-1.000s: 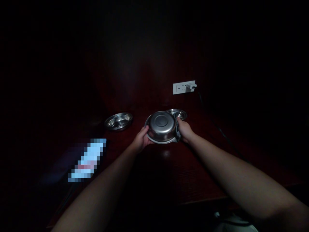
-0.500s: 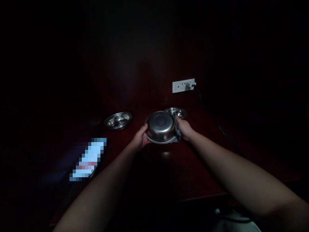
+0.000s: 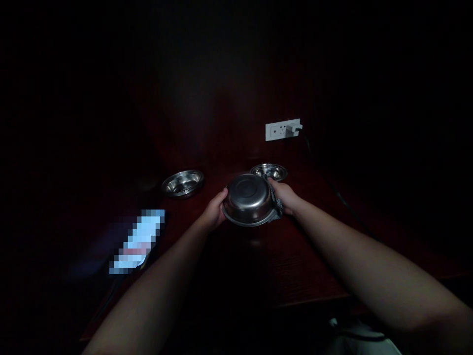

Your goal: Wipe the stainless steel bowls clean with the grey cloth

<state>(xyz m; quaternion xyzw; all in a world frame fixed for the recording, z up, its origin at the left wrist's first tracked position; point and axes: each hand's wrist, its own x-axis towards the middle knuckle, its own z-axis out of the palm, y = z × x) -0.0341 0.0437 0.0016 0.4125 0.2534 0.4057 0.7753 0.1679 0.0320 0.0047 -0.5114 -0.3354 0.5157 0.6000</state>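
Observation:
Between my hands is a shiny metal bowl (image 3: 247, 197), tilted with its base turned up toward me. My left hand (image 3: 215, 209) is closed on the bowl's left rim, thumb on the outside and fingers mostly hidden behind it. On the opposite side, my right hand (image 3: 284, 196) presses a dark checked cloth (image 3: 275, 206) against the rim; its fingers are largely covered by cloth and bowl. Just behind the held bowl rests another metal bowl (image 3: 269, 170), partly hidden by it. A further metal bowl (image 3: 184, 183) stands upright to the left.
The dark red table (image 3: 295, 266) has its front edge below my right forearm. A lit, pixelated screen (image 3: 138, 241) is at the left. On the back wall sits a white socket (image 3: 283, 130) with a plug and a dark cable. Something pale (image 3: 364, 337) lies low at right.
The held bowl has come slightly down and to the right, its base tipping a little. My right hand and the cloth have shifted slightly with it. Both other bowls stay put.

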